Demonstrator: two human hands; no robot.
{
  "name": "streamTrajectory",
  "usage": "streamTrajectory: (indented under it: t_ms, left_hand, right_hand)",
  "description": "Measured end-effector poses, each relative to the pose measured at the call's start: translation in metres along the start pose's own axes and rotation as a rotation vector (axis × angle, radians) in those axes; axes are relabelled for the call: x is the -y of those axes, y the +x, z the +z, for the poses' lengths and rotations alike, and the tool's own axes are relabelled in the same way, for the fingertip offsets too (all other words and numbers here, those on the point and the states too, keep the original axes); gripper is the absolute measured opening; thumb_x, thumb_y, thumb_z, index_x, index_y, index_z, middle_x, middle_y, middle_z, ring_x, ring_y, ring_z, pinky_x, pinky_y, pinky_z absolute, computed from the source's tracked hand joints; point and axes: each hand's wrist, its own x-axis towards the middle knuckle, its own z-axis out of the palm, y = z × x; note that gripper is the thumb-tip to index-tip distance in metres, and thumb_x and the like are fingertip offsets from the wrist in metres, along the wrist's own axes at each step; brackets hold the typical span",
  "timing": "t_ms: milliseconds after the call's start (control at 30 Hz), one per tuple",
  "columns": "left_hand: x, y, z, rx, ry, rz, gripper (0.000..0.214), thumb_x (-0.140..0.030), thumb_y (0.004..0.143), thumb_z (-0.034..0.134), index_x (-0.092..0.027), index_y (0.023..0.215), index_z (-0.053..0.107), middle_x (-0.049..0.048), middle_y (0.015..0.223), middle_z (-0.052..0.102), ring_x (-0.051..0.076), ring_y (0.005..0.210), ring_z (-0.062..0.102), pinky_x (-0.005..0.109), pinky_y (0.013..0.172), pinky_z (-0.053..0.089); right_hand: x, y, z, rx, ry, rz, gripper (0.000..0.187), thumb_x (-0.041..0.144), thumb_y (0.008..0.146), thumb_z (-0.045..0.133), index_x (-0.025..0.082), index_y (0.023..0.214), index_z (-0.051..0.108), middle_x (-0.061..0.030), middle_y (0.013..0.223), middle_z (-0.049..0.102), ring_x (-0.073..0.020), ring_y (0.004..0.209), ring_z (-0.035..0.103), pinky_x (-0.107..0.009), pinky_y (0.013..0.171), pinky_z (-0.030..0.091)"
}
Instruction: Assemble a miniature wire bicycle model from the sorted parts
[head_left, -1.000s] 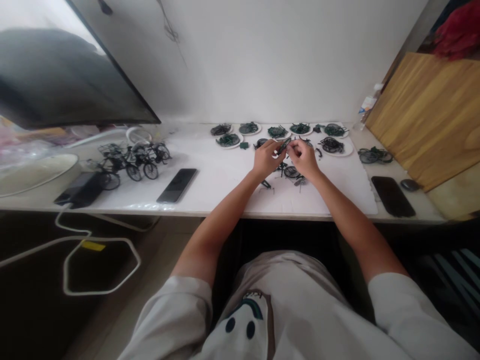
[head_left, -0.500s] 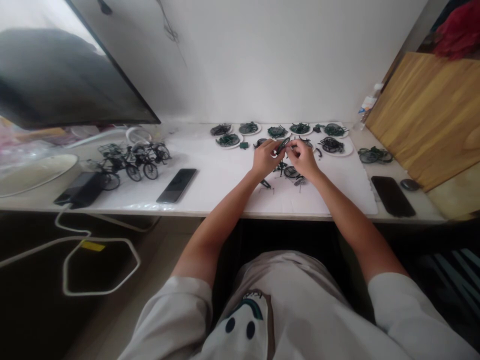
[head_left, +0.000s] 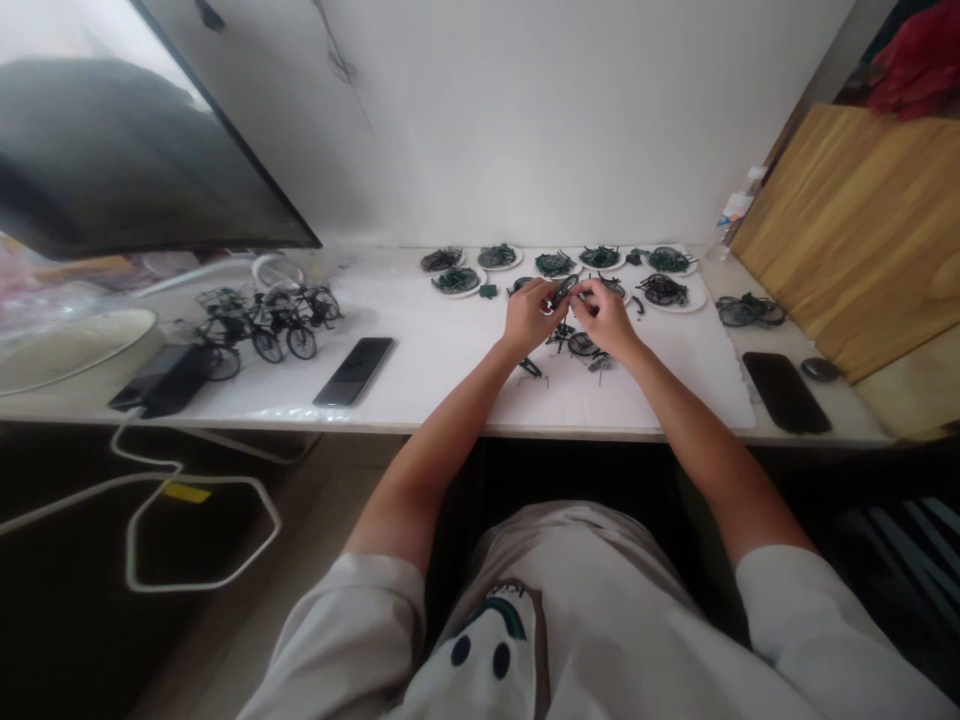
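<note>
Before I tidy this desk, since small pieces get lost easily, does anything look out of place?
Slightly: a small green piece lies loose on the white sheet, beside a plate of parts rather than on it. Nothing appears spilled.

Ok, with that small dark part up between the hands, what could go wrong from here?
1. The small dark part is pinched in the left hand, with the right hand close against it; it could slip onto the loose parts below.
2. A black piece lies right beside the left forearm, which might sweep it aside.
3. The plates stand close together, so a knock could mix their contents.
</note>
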Motion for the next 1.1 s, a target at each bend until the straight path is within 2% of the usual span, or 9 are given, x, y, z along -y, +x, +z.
streamTrajectory:
  t_ms: [233, 367, 600, 900, 1100]
  left_hand:
    - [0.0028, 0.0010, 0.0014, -0.007, 0.002, -0.006, 0.017, -0.034, 0.098, 0.067, -0.020, 0.098, 0.076, 0.0076, 0.085, 0.071, 0.019, 0.075, 0.065, 0.034, 0.070, 0.056]
    - [0.0042, 0.0020, 0.0018, -0.021, 0.014, 0.003, 0.032, -0.047, 0.103, 0.065, -0.022, 0.084, 0.070, 0.0065, 0.075, 0.065, 0.019, 0.071, 0.059, 0.035, 0.069, 0.055]
    - [-0.0024, 0.0034, -0.0015, -0.026, -0.047, 0.002, 0.045, -0.061, 0.107, 0.056, -0.023, 0.092, 0.073, 0.0074, 0.075, 0.065, 0.019, 0.071, 0.058, 0.037, 0.071, 0.055]
    - [0.0028, 0.0011, 0.0019, -0.040, -0.003, 0.008, 0.035, -0.051, 0.102, 0.063, -0.022, 0.082, 0.068, 0.0062, 0.075, 0.064, 0.018, 0.070, 0.057, 0.034, 0.067, 0.052]
    - [0.0043, 0.0002, 0.0028, -0.045, 0.018, 0.011, 0.030, -0.045, 0.102, 0.065, -0.022, 0.083, 0.069, 0.0057, 0.076, 0.064, 0.018, 0.071, 0.059, 0.033, 0.066, 0.052]
  right_hand:
    - [0.0050, -0.0012, -0.0007, 0.009, -0.019, -0.013, 0.025, 0.051, 0.105, 0.065, 0.027, 0.110, 0.063, 0.0050, 0.059, 0.053, -0.0174, 0.052, 0.042, -0.036, 0.058, 0.037]
    - [0.0075, -0.0018, -0.0020, 0.037, -0.016, -0.012, 0.024, 0.051, 0.105, 0.063, 0.027, 0.112, 0.062, 0.0055, 0.058, 0.054, -0.0176, 0.051, 0.043, -0.036, 0.057, 0.037]
    - [0.0065, -0.0020, -0.0020, 0.039, -0.013, -0.018, 0.025, 0.052, 0.104, 0.065, 0.028, 0.112, 0.062, 0.0056, 0.058, 0.054, -0.0179, 0.051, 0.044, -0.036, 0.056, 0.036]
    - [0.0082, -0.0016, -0.0022, 0.026, -0.027, -0.017, 0.023, 0.048, 0.104, 0.064, 0.027, 0.110, 0.063, 0.0056, 0.057, 0.054, -0.0173, 0.051, 0.044, -0.036, 0.058, 0.037]
    - [0.0063, -0.0011, -0.0019, 0.024, -0.037, -0.008, 0.024, 0.048, 0.103, 0.065, 0.026, 0.112, 0.064, 0.0045, 0.059, 0.056, -0.0175, 0.052, 0.044, -0.036, 0.059, 0.038]
